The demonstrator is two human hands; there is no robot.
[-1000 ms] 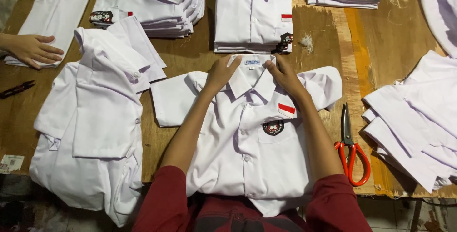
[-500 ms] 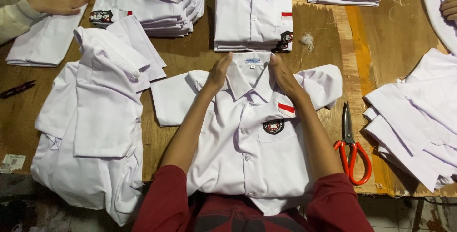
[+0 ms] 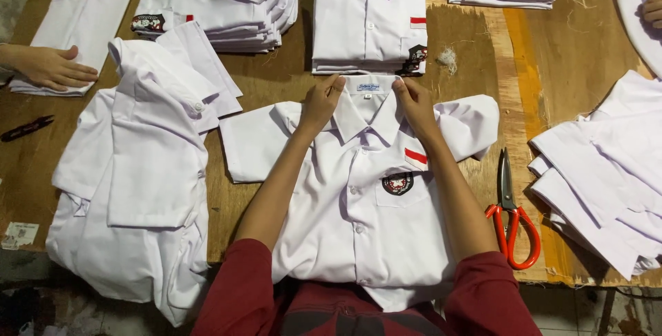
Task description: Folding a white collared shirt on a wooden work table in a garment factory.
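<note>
A white short-sleeved shirt (image 3: 358,212) lies buttoned and face up on the wooden table (image 3: 558,67), with a round badge on its chest pocket and a small red and white patch above it. My left hand (image 3: 321,105) pinches the left side of the collar. My right hand (image 3: 415,105) pinches the right side of the collar. Both sleeves are spread out to the sides.
Red-handled scissors (image 3: 512,219) lie right of the shirt. Folded white shirt stacks (image 3: 369,19) sit at the back, loose shirts (image 3: 138,184) at left and more shirts (image 3: 607,164) at right. Another person's hand (image 3: 52,67) rests far left; another hand (image 3: 652,11) shows top right. A black pen (image 3: 26,128) lies left.
My hands have moved from lying flat near the collar to pinching it at both sides. The other person's hand at the far left rose to the top corner, then came back down.
</note>
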